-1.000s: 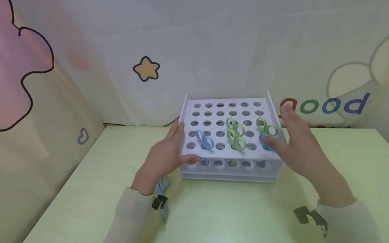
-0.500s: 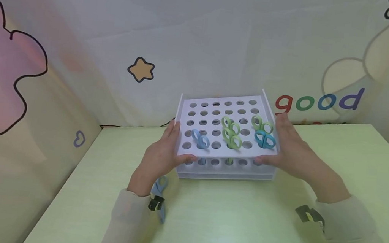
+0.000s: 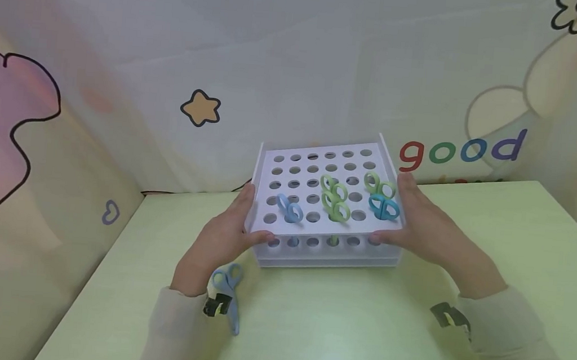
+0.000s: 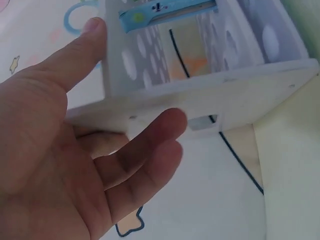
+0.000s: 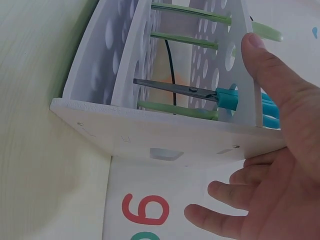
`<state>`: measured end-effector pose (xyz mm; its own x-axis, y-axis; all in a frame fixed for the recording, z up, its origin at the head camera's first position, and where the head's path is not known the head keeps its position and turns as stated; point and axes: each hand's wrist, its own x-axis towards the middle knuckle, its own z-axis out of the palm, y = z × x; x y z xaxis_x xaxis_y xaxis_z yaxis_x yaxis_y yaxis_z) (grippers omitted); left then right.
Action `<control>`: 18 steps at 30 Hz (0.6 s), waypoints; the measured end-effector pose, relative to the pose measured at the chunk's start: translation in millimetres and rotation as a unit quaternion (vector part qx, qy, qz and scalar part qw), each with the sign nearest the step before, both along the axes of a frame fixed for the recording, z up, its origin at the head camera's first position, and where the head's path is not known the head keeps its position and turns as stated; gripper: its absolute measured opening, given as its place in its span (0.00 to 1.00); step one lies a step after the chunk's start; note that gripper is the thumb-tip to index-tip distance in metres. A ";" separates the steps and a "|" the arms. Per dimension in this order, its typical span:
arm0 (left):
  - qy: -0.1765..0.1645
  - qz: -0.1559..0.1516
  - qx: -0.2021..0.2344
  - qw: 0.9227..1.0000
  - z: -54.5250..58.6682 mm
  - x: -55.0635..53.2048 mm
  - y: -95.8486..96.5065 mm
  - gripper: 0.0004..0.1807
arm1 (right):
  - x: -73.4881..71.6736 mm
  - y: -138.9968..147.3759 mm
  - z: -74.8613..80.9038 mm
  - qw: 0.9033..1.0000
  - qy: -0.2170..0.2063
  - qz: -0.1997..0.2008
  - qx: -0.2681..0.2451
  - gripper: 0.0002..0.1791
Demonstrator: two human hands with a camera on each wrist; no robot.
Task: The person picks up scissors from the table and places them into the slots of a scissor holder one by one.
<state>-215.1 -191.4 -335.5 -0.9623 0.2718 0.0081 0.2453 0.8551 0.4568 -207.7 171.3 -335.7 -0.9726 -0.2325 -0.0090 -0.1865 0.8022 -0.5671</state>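
Note:
A white rack (image 3: 333, 261) with a plate full of round holes stands towards the back of the table. Several scissors hang in it: light blue scissors (image 3: 294, 212) at the front left, green scissors (image 3: 341, 212) around the middle, another green pair (image 3: 386, 190) and teal scissors (image 3: 384, 208) on the right. My left hand (image 3: 217, 243) grips its left side, thumb over the front edge. Opposite, my right hand (image 3: 432, 231) grips the other side likewise; in the right wrist view the teal blades (image 5: 170, 86) pass below the plate.
Blue-grey scissors (image 3: 229, 291) lie on the pale green table (image 3: 327, 330), beside my left wrist. Behind the rack rises a printed cloth backdrop (image 3: 296, 79), with a dark cable (image 3: 160, 192) along its foot.
My right hand has come down from above the teal scissors to the rack's right side, its thumb now on the front edge. My left hand stays on the left side.

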 end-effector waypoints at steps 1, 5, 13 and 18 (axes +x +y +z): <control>-0.007 -0.001 0.006 1.000 1.1 1.1 -4.2 0.58 | -0.4 -0.7 -0.2 1.000 -0.001 0.000 0.000 0.77; -0.039 0.007 0.035 0.999 4.2 7.0 -22.1 0.52 | -1.3 -2.7 -0.4 1.000 -0.012 -0.003 -0.002 0.77; -0.049 -0.029 0.156 0.986 -14.1 16.2 -61.0 0.40 | -2.4 -2.0 -2.2 1.000 -0.008 -0.012 -0.010 0.77; -0.077 -0.037 0.237 0.968 -37.7 15.6 -83.2 0.31 | -3.7 -2.2 -3.3 1.000 -0.017 -0.017 -0.009 0.78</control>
<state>-199.5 -274.6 -373.3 -0.9402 0.3406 0.0064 0.1953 0.5236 0.8293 -211.3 169.1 -339.0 -0.9793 -0.1989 -0.0374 -0.1395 0.7972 -0.5874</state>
